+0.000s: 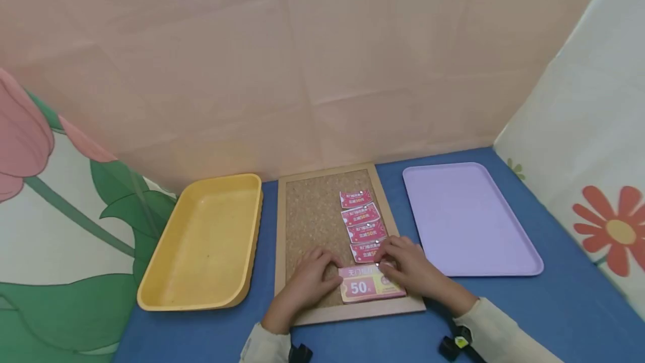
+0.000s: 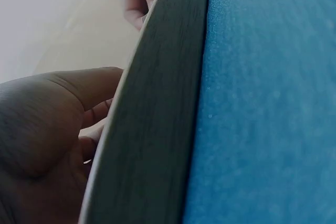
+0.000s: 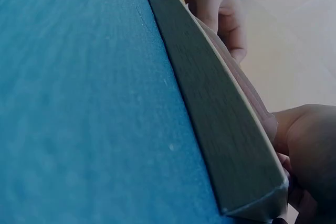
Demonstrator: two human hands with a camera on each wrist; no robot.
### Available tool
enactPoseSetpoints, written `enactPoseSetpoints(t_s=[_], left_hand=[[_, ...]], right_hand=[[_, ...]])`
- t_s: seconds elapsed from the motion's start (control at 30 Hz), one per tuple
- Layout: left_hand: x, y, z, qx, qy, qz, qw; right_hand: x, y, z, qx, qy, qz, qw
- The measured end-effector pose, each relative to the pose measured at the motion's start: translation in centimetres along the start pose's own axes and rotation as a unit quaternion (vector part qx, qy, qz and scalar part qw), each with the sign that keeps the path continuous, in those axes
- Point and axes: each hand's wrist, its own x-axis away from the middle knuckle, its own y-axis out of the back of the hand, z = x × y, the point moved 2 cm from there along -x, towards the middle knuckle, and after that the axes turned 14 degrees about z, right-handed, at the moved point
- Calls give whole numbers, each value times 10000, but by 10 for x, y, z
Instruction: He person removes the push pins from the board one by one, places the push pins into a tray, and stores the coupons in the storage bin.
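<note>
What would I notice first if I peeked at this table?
Probably the cork board in the middle, with a column of red coupons pinned down its right side. At its near edge, the left hand and right hand rest on a bigger coupon. A yellow tray sits left, a purple tray right.

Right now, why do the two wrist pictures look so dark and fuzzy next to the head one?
Head view: bright and even, the cork board and coupons sharp. Left wrist view: the board's wooden frame fills the lens, dark and blurred, the left hand shadowed. Right wrist view: the frame is soft and dim, the right hand blurry.
</note>
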Motion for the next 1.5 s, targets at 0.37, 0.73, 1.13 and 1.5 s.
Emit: enactPoseSetpoints(t_s=[0.37,0.73,1.13,1.5], left_hand=[[0,-2,3,113,-96,109,9998],[2,-2,8,266,-399,206,9986],[0,0,6,155,-372,185,9990],[0,0,6,119,-396,123,9991]], right_hand=[[1,-3,0,-32,-31,-13,10000],[1,-2,4,78,43,-35,10000],[0,0,3,230,6,-78,9997],[-1,-1,2,305,92,-137,9994]])
